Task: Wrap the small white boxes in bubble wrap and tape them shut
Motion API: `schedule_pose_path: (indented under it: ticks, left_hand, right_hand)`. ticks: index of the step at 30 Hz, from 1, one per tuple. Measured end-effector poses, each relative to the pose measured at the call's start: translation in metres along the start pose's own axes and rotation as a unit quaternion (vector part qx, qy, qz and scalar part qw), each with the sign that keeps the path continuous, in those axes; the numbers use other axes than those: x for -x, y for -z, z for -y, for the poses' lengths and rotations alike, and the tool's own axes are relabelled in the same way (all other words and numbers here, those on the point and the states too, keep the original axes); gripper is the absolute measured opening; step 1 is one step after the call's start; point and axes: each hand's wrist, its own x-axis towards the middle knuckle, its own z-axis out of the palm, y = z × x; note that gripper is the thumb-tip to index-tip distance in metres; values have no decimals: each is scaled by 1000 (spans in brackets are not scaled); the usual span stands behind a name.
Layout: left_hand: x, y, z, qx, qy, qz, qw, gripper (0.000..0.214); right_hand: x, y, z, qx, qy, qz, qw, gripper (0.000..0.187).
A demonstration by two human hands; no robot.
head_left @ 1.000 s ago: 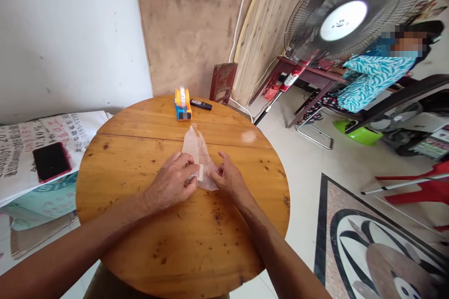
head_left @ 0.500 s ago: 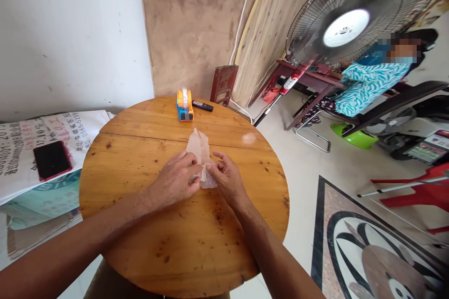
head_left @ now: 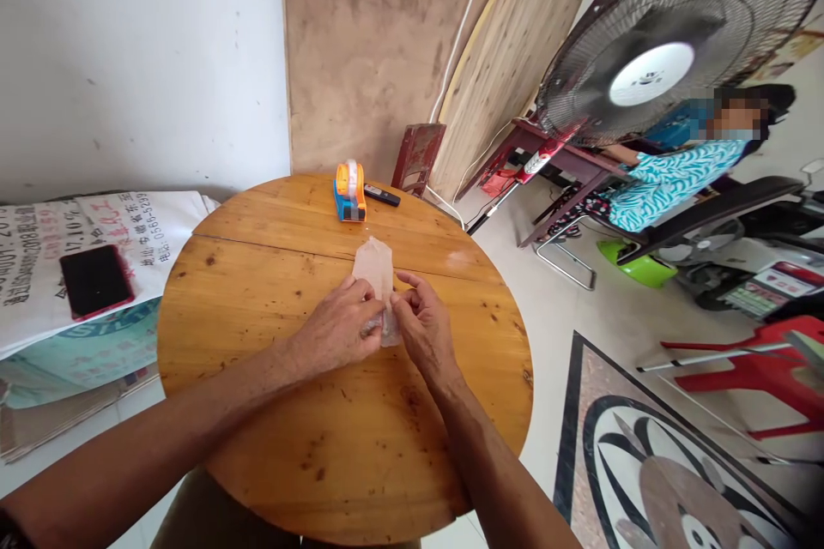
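Observation:
A thin, whitish translucent plastic sheet or bag (head_left: 374,264), narrow and creased, lies over the middle of the round wooden table. My left hand (head_left: 344,317) has its fingers curled down on the near left part of it. From the other side, my right hand (head_left: 426,324) pinches the right edge between thumb and forefinger, its other fingers loosely bent. My fingers cover part of the plastic's lower half. Beyond it stands an orange and blue tape dispenser (head_left: 349,190) with a roll of tape, beside a small black device (head_left: 382,195).
The round table (head_left: 257,437) has a wooden chair (head_left: 418,156) behind it. To the left, a phone (head_left: 96,280) lies on printed sacks (head_left: 164,227). On the right are a standing fan (head_left: 650,73), a seated person (head_left: 675,176) and a red plastic chair (head_left: 740,377).
The plastic's far part now looks flatter and smoother, with straighter edges. Both hands have stayed on it close together. The whole view has shifted slightly.

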Motion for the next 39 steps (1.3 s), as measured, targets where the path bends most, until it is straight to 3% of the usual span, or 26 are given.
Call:
schedule_pose_path:
  ticks: [8, 14, 18, 21, 25, 32, 39]
  left_hand:
    - [-3, 1, 0, 13, 14, 11, 1000, 22]
    - [0, -1, 1, 69, 40, -12, 997, 46]
    - [5, 0, 2, 168, 89, -51, 980, 61]
    - [4, 4, 0, 213, 148, -68, 963, 39]
    - [0, 5, -7, 193, 148, -87, 966, 14]
    - [1, -1, -8, 174, 124, -75, 974, 21]
    - [5, -2, 0, 169, 109, -62, 978, 10]
  right_hand:
    - [2, -6, 8, 35, -3, -2, 999, 41]
    - [6, 5, 23, 111, -20, 86, 990, 48]
    - [17, 15, 32, 151, 12, 140, 978, 55]
    - [26, 14, 39, 217, 40, 164, 961, 61]
    - [30, 13, 47, 267, 52, 191, 943, 71]
    - [10, 29, 46, 162, 52, 260, 950, 70]
    - [-9, 31, 31, -34, -35, 306, 951, 61]
